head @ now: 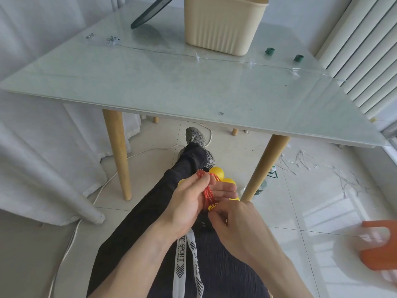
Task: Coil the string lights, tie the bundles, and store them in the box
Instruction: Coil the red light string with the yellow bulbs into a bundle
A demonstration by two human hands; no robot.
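Note:
Over my lap, my left hand [193,198] holds a coiled bundle of red wire [208,193] with yellow ball lights [217,172]; the wire loops run across its fingers. My right hand [234,224] sits just below and to the right, fingers curled at the lower end of the red bundle, pinching it. Part of the bundle is hidden behind both hands. A beige ribbed box [223,24] stands at the back of the glass table [171,87]. A thin clear string of lights [198,58] lies stretched across the table.
Two small green rolls [269,51] [298,58] lie right of the box. A dark round object [150,11] leans at the back. More clear string lights [335,173] lie on the floor at right, near a blurred orange object [380,246]. A white cable [71,235] crosses the floor.

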